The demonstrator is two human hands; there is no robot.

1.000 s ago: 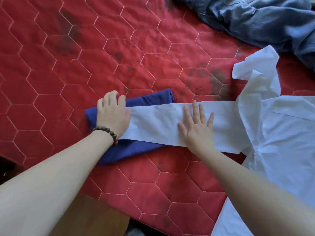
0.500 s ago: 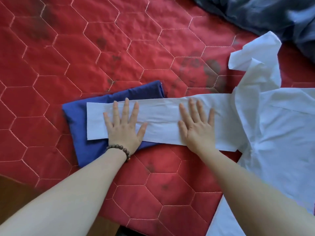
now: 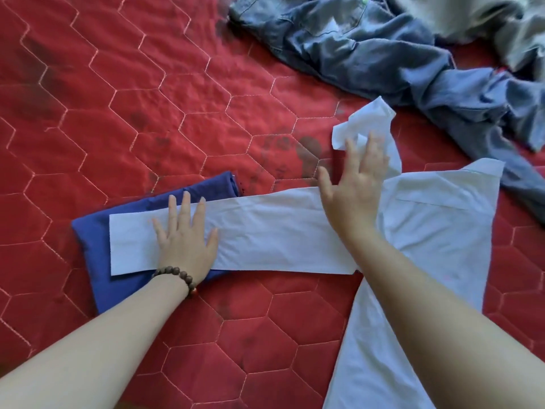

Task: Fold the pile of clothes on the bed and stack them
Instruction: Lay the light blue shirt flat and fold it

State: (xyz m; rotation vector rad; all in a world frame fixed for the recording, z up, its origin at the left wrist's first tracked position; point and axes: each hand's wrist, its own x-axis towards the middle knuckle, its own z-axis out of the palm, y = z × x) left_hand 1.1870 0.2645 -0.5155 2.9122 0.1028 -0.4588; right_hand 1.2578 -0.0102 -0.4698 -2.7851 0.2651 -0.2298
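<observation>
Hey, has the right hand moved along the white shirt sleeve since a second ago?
Yes. The right hand has left mid-sleeve and slid right along the white shirt toward its collar, farther from the folded blue garment.

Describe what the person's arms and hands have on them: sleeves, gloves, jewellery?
Both forearms are bare as far as the frame shows: no sleeves, no gloves. The left hand has a bracelet of round, dark brown beads at the wrist. The right hand and its wrist carry nothing: no watch or band visible. No rings show on either hand, though the right hand is somewhat blurred.
</observation>
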